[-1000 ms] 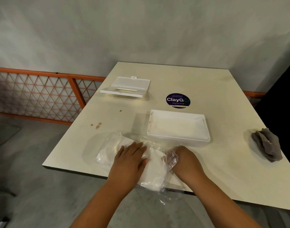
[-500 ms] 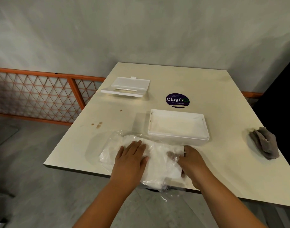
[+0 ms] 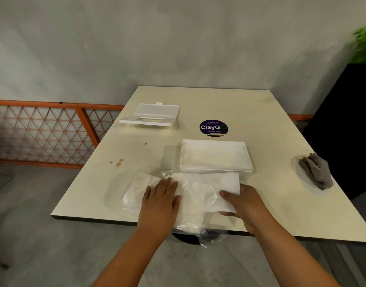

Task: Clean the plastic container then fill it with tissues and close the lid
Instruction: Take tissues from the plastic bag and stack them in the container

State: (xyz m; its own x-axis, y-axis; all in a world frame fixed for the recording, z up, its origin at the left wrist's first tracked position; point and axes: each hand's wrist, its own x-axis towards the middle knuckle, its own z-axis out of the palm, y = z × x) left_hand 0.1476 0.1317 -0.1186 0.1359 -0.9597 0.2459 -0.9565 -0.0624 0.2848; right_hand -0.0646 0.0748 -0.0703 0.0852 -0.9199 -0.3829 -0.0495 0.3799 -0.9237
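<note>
The white plastic container (image 3: pixel 216 169) lies open and lidless on the table's middle. Its white lid (image 3: pixel 151 114) rests apart at the back left. Just in front of the container, a clear plastic bag (image 3: pixel 136 193) of white tissues lies at the table's front edge. My left hand (image 3: pixel 159 201) presses flat on the bag. My right hand (image 3: pixel 245 204) grips a stack of white tissues (image 3: pixel 215 185), thumb on top, partly drawn out of the bag to the right.
A crumpled grey cloth (image 3: pixel 316 172) sits near the table's right edge. A round purple ClayGo sticker (image 3: pixel 213 127) lies behind the container. Brown stains (image 3: pixel 116 162) mark the left part. An orange lattice fence (image 3: pixel 43 131) runs along the left; a dark planter (image 3: pixel 343 125) stands at right.
My right hand has pulled the tissue stack rightward out of the plastic bag, towards the container. My left hand has stayed pressed on the bag. The camera has shifted slightly.
</note>
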